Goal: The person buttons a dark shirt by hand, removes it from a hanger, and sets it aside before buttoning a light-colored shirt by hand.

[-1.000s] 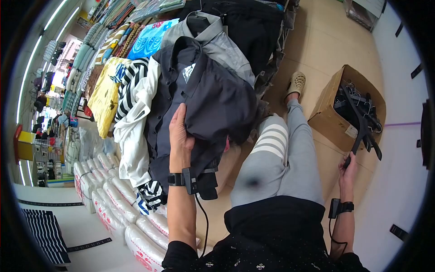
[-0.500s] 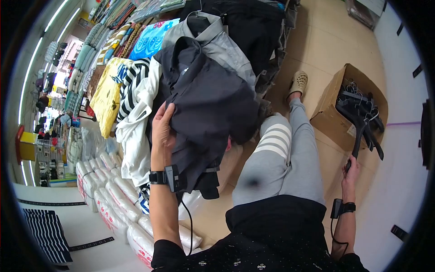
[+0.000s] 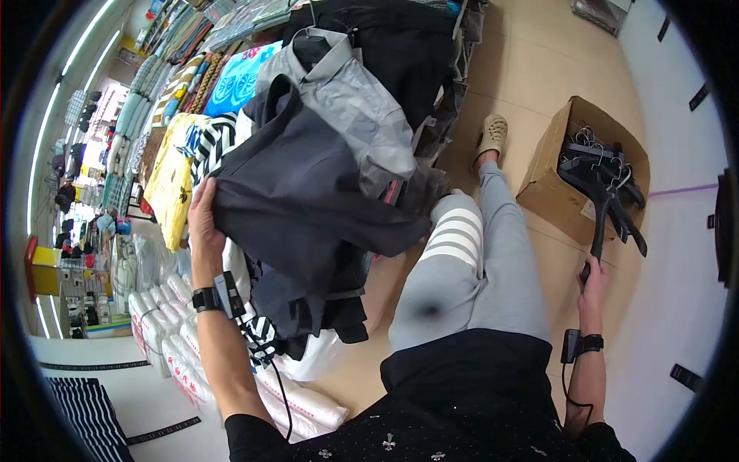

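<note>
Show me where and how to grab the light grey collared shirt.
Probably best pinch the light grey collared shirt at its collar, from the far side: it lies open around a black hanger, while the dark grey fabric shirt overlaps its nearer part.

1. No text, brand, number or sign is legible.
2. White, plastic-wrapped rolls (image 3: 185, 373) carry red printed characters, too small and distorted to read.
3. A pale, rectangular label (image 3: 588, 209) stands on the side of an open brown cardboard box (image 3: 560, 204); its wording cannot be made out.
4. A black, box-shaped device (image 3: 229, 295) strapped at the left wrist bears a small pale marking on its casing, likewise too small to read.
</note>
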A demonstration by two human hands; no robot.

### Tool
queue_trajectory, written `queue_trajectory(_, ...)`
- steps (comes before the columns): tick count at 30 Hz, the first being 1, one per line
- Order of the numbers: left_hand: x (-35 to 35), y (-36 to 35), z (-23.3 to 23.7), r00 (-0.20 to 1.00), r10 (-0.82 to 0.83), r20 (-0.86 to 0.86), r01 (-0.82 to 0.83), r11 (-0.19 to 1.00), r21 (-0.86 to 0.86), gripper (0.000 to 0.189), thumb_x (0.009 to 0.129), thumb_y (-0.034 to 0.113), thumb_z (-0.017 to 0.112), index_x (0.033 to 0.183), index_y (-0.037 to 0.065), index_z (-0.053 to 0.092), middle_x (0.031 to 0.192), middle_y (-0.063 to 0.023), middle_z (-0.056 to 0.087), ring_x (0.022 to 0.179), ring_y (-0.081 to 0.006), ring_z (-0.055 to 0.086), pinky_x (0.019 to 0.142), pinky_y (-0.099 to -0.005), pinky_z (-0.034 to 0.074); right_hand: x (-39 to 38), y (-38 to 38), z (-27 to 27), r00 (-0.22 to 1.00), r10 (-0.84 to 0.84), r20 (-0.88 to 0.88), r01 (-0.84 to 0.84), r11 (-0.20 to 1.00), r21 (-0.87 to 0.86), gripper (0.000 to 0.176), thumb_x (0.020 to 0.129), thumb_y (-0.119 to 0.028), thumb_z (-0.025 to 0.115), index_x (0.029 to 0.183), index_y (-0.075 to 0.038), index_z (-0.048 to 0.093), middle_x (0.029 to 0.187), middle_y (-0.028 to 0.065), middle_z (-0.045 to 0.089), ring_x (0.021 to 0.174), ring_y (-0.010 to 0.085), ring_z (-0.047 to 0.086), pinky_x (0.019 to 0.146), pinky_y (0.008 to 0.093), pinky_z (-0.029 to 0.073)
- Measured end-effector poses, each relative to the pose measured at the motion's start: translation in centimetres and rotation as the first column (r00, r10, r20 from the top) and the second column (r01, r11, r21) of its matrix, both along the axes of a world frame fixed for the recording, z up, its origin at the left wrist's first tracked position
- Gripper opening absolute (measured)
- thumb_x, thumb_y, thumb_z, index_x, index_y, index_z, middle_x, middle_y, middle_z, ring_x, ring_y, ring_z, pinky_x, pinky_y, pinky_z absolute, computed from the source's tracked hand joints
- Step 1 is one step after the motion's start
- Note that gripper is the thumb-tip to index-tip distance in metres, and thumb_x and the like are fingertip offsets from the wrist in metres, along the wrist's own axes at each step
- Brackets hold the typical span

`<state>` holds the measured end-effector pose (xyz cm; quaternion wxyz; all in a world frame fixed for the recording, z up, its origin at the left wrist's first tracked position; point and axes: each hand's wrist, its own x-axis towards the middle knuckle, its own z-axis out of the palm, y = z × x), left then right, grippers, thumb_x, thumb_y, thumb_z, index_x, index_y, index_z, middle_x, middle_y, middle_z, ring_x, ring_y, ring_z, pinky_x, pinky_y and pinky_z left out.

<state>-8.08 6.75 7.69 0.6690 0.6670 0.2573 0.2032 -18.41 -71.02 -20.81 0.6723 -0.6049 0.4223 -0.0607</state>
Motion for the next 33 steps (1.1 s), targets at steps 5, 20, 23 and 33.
queue_trajectory(5,-1.2,6.6,0.6,0.985,0.100,0.142,-0.078,0.985,-0.155,0.040,0.103,0.020,0.077,0.136,0.000,0.069,0.130,-0.0107,0.074,0.116,-0.0220,0.072,0.104,-0.0379,0.059,0.0,0.6,0.6,0.999,-0.033,0.011,0.033,0.999,0.012,0.025,0.094,-0.032,0.079,0.094,-0.016,0.059,0.078,-0.0053,0.053,0.065,0.0065,0.056,0.060,0.0245,0.049)
queue_trajectory(20,-3.2,2.3,-3.2,0.971,0.235,-0.048,-0.062,0.441,0.895,0.085,0.105,0.050,0.068,0.158,-0.010,0.039,0.159,-0.0307,0.045,0.150,-0.0407,0.041,0.127,-0.0464,0.029,0.7,1.9,0.9,0.998,-0.061,0.005,0.061,0.997,0.056,0.022,0.099,-0.032,0.074,0.097,-0.012,0.065,0.080,-0.0018,0.061,0.064,0.0086,0.058,0.061,0.0252,0.050)
queue_trajectory(23,-4.4,-3.9,-5.4,0.991,0.103,-0.089,0.058,0.274,0.960,0.082,0.103,0.048,0.070,0.161,-0.002,0.041,0.169,-0.0326,0.031,0.158,-0.0444,0.031,0.129,-0.0486,0.024,-0.1,0.4,-0.4,1.000,-0.016,0.003,0.016,1.000,0.018,0.024,0.098,-0.032,0.074,0.097,-0.011,0.064,0.081,0.0000,0.063,0.065,0.0100,0.060,0.061,0.0267,0.052)
queue_trajectory(33,-5.1,-7.1,-10.2,0.993,-0.045,-0.105,0.114,0.367,0.923,0.046,0.093,0.006,0.065,0.139,0.000,0.063,0.137,-0.0195,0.067,0.128,-0.0307,0.064,0.112,-0.0394,0.047,0.2,1.8,-1.5,0.995,-0.097,0.003,0.097,0.994,-0.041,0.036,0.097,-0.028,0.075,0.115,-0.002,0.057,0.091,0.0042,0.061,0.068,0.0117,0.061,0.062,0.0273,0.054)
